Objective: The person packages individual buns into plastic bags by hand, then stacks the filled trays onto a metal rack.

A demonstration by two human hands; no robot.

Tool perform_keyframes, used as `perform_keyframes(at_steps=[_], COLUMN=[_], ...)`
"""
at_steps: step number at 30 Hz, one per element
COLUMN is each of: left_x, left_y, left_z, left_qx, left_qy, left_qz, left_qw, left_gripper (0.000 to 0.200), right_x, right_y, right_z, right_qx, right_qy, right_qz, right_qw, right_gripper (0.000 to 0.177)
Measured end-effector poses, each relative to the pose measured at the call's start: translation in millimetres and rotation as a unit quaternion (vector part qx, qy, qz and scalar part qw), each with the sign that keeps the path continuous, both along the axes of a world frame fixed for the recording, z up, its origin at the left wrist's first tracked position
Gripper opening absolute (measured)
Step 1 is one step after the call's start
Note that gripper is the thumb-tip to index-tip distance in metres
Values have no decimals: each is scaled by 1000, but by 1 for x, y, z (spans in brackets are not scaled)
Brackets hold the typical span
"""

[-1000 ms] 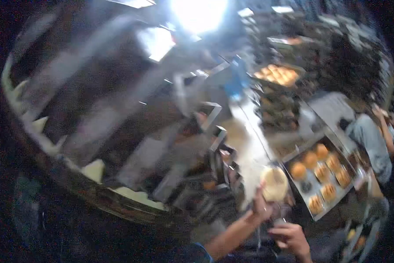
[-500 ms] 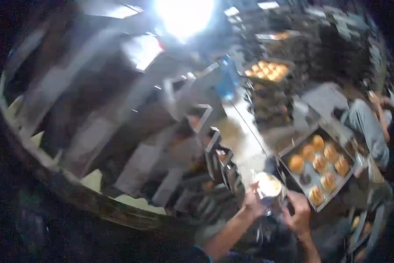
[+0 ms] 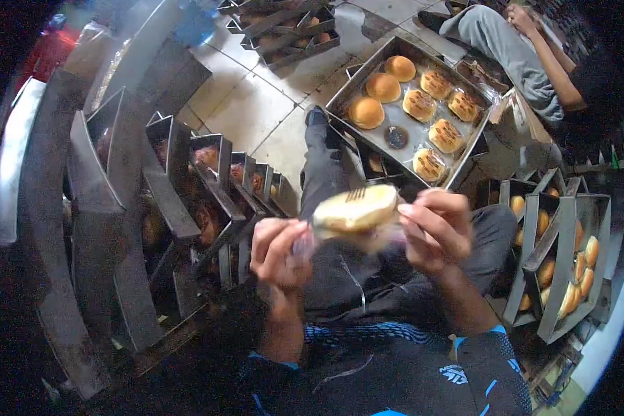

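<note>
At frame centre, the left hand [image 3: 280, 255] and right hand [image 3: 438, 232] pinch opposite ends of a pale, rounded, dark-striped bun [image 3: 357, 210]; probably light, soft and easily dented, it suits gentle edge holds.

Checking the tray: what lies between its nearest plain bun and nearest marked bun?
A dark round thing on the tray, as the head view shows.

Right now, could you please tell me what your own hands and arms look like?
My left hand and right hand are ungloved, and the wrists show no watch. Dark sleeves end in bright blue trim; the right one also has blue speckling.
</note>
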State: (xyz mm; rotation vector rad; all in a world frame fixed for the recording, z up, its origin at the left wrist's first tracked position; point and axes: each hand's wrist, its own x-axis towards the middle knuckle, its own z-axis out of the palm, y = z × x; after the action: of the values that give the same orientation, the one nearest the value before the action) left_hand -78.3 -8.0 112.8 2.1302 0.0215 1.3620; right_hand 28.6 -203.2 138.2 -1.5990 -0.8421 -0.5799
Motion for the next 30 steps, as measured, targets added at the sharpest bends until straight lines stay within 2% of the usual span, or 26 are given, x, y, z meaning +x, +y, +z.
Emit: perform_keyframes(at_steps=[1, 2, 3, 5, 6, 7, 9, 12, 13, 14, 15, 16, 17, 18, 20, 22, 23, 24, 25, 27, 28, 29, 30], left_x=[1, 5, 12, 5, 3, -1, 9, 34, 44, 53, 53, 44, 28, 13, -36, -66, -80, -86, -90, -94, -78, -64, -47], left_y=[7, 13, 20, 22, 20, 16, 15, 6, 7, 13, 12, 15, 18, 15, 10, -11, -17, -22, -26, -27, -24, -14, -5], left_z=[-17, -34, -44, -58, -61, -62, -63, -62, -62, -58, -55, -55, -54, -51, -61, -63, -75, -70, -63, -55, -35, -27, -17], left_qx=[-8, -14, -18, -74, -101, -129, -107, -90, -83, -84, -333, -403, -468, -470, -468, -348, -256, -219, -181, -317, -385, -363, -400], left_qy=[43, 85, 123, 95, 95, 98, 80, 68, 64, 75, 92, 126, 161, 173, 265, 341, 321, 320, 319, 291, 274, 262, 289], left_qz=[16, 34, 51, 31, 39, 46, 13, -7, 6, 37, 122, 72, 21, 6, 24, 92, 81, 79, 80, 81, 91, 87, 71], left_qw=[999, 996, 991, 992, 990, 986, 991, 994, 994, 993, 930, 903, 869, 865, 843, 868, 908, 918, 927, 899, 877, 890, 867], left_gripper=[14, 15, 16, 16, 16, 16, 11, 8, 7, 12, 10, 11, 11, 12, 7, 7, 6, 6, 5, 5, 8, 11, 11], right_x=[13, 15, 20, 19, 18, 10, 21, 30, 38, 48, 56, 62, 51, 27, -20, -63, -75, -74, -68, -47, -33, -21, -11], right_y=[8, 17, 29, 27, 26, 33, 32, 63, 77, 84, 89, 81, 76, 67, 46, 22, 12, 1, -4, -8, -9, -2, 11], right_z=[-28, -55, -68, -83, -82, -79, -77, -74, -76, -79, -81, -87, -88, -88, -104, -137, -145, -144, -135, -103, -74, -58, -45], right_qx=[-44, -44, -41, -38, -51, 13, -88, -62, -92, -39, 15, -51, -62, -72, -107, -177, -221, -280, -265, -234, -268, -259, -250], right_qy=[6, 187, 358, 221, 197, 277, 116, 79, 40, 158, 272, 257, 283, 311, 381, 431, 437, 464, 436, 374, 382, 309, 233], right_qz=[16, 64, 108, 118, 114, 113, 79, 110, 85, 31, -24, -60, -61, -62, -53, -45, -44, -6, -22, -40, -43, 27, 93], right_qw=[999, 979, 927, 967, 973, 954, 986, 989, 991, 986, 962, 963, 955, 946, 917, 884, 871, 840, 860, 897, 883, 915, 935], right_gripper=[10, 9, 8, 9, 12, 11, 10, 10, 18, 23, 28, 31, 31, 31, 32, 32, 32, 31, 30, 28, 20, 20, 25])
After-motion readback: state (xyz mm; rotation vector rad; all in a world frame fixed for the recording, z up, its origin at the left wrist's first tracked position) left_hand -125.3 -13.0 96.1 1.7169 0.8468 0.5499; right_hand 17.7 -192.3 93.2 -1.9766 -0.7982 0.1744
